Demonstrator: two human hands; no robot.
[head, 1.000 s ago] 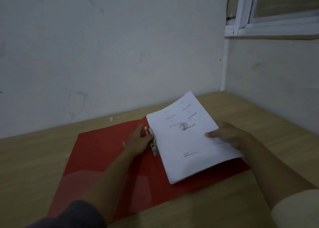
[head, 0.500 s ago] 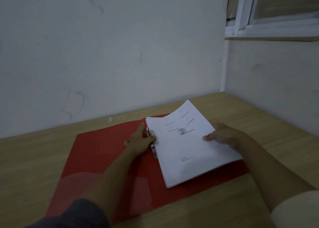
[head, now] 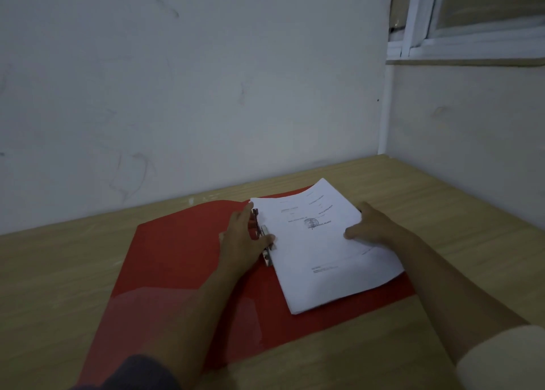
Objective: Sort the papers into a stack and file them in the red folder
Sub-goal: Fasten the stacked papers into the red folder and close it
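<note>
Red folder (head: 182, 260) lay open; stack (head: 324, 254) sat at 3 o'clock, unclipped; left hand (head: 246, 242) fingering clip (head: 265, 242), right hand (head: 371, 226) spread flat on stack

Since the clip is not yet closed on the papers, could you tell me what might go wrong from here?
The papers lie skewed on the open folder, so the clip may catch them crooked. The left hand has fingers right at the clip, which could pinch them. The right hand only rests on the stack's edge, so sheets might slide apart.
</note>
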